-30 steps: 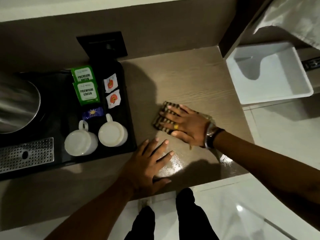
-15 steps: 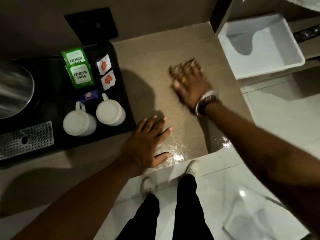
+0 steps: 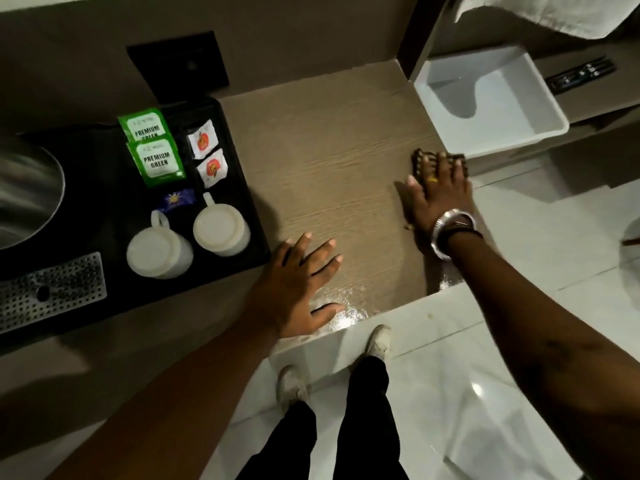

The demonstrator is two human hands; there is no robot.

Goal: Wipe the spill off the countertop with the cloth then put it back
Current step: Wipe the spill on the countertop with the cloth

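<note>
My right hand point(image 3: 438, 194) lies flat on a dark patterned cloth point(image 3: 420, 160), pressing it onto the wooden countertop point(image 3: 329, 174) at its right edge, next to the white bin. Only the cloth's far end shows past my fingers. A wet, shiny patch of spill point(image 3: 349, 311) glistens at the counter's front edge, and a second wet patch point(image 3: 450, 277) shows near my right wrist. My left hand point(image 3: 298, 289) rests palm down with fingers spread on the counter, its thumb touching the wet patch.
A black tray point(image 3: 242, 188) on the left holds two white mugs point(image 3: 159, 252), green tea sachets point(image 3: 156, 157) and small packets. A steel kettle point(image 3: 24, 192) and drip grate point(image 3: 52, 291) sit further left. A white bin point(image 3: 491, 102) stands right of the counter. White tiled floor below.
My right hand slid the cloth from the counter's middle toward the back, then right to the counter's edge. My left hand stayed planted near the front.
</note>
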